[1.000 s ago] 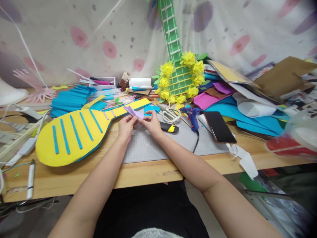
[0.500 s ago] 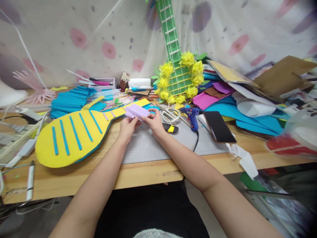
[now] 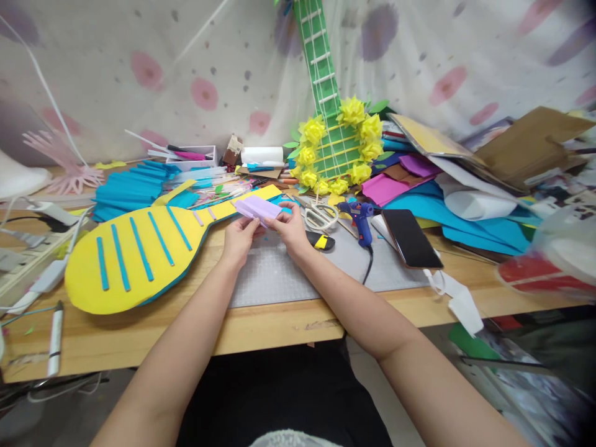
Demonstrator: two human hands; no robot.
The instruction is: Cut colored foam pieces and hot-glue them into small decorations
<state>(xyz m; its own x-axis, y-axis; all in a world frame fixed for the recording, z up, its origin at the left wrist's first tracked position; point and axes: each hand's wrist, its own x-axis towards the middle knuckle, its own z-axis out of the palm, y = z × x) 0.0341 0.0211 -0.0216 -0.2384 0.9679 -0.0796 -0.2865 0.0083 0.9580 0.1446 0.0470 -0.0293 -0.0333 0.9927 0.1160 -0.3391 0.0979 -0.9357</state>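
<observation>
Head view: folded lilac paper (image 3: 255,207) is pinched by left hand (image 3: 238,241) and right hand (image 3: 290,231), just before the neck (image 3: 222,211) of the yellow lute (image 3: 136,273). Five blue strips (image 3: 141,248), two lilac strips (image 3: 198,218) seen laid on lute; held paper not yet attached.

Two hands (image 3: 292,231), five blue strips (image 3: 141,249), one phone (image 3: 412,238)

Obstacles near hands (image 3: 289,228): scissors (image 3: 321,216), probably cutter (image 3: 322,241)
</observation>
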